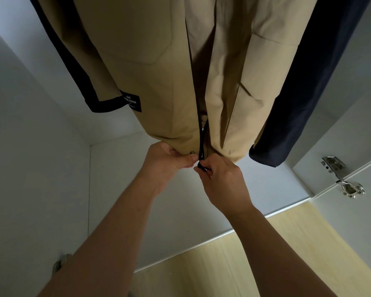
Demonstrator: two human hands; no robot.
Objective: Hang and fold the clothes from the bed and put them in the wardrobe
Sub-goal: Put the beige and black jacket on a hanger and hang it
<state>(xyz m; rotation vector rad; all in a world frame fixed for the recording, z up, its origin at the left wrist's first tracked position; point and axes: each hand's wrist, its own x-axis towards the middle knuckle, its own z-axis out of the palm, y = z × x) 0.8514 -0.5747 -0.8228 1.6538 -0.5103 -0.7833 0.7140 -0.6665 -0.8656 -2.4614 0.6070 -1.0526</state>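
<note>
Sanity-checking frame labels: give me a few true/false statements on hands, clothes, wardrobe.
1. The beige jacket hangs inside the wardrobe. True.
2. The right hand pinches the bottom end of the black zipper. True.
3. The left hand hangs free. False: it grips the jacket's hem beside the zipper.
4. The garment right of the jacket is red. False: it is a navy garment.

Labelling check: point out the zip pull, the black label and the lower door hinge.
zip pull (201, 166), head view, black end under the hem
black label (132, 101), head view, lettered middle
lower door hinge (351, 189), head view, metal body
</note>
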